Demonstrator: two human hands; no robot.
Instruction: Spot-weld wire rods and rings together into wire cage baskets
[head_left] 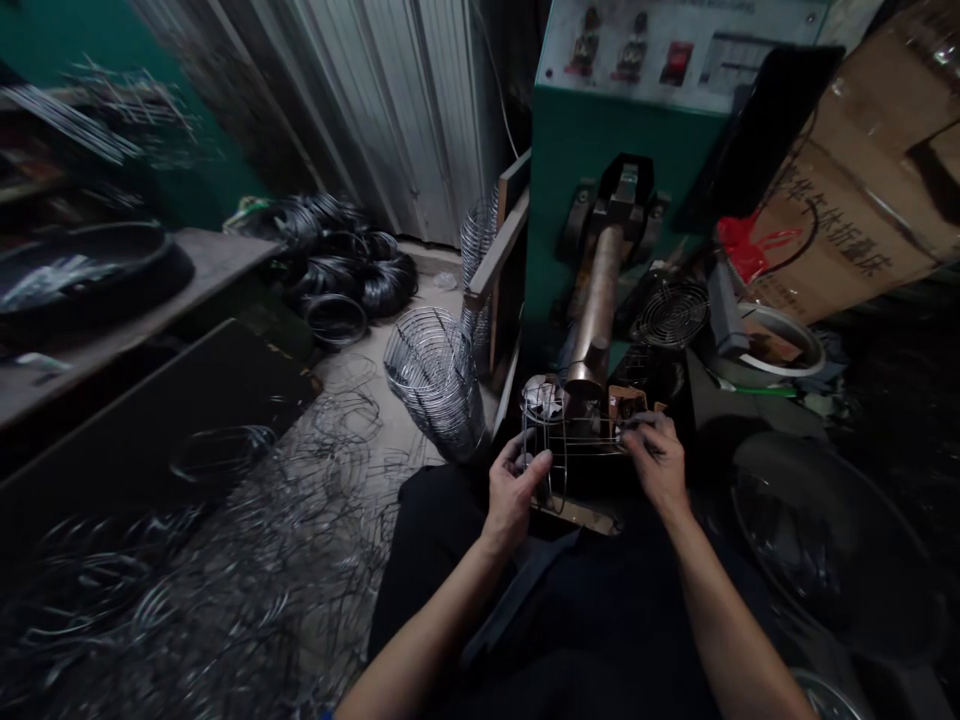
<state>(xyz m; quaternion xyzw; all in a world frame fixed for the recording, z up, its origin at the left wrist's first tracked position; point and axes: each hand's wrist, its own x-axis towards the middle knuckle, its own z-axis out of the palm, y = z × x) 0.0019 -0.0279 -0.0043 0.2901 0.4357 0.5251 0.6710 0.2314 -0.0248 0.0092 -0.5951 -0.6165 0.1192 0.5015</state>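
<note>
A small frame of bent metal wire (564,440) spans the space between my hands, below the machine's round metal arm (598,310). My left hand (514,485) grips the frame's left end, thumb and fingers around the wire. At its right end my right hand (657,455) pinches with the fingertips closed; whether it holds the frame's own wire or a separate short piece is too small to tell. A dark bench with a small cardboard box (627,402) lies just behind the frame.
A tall stack of wire rings (435,380) stands on the floor left of the machine (559,140). Loose wire pieces (300,520) cover the floor. Black wire coils (337,260) lie by the corrugated wall. To the right are a metal bowl (806,350) and a large dark pan (832,540).
</note>
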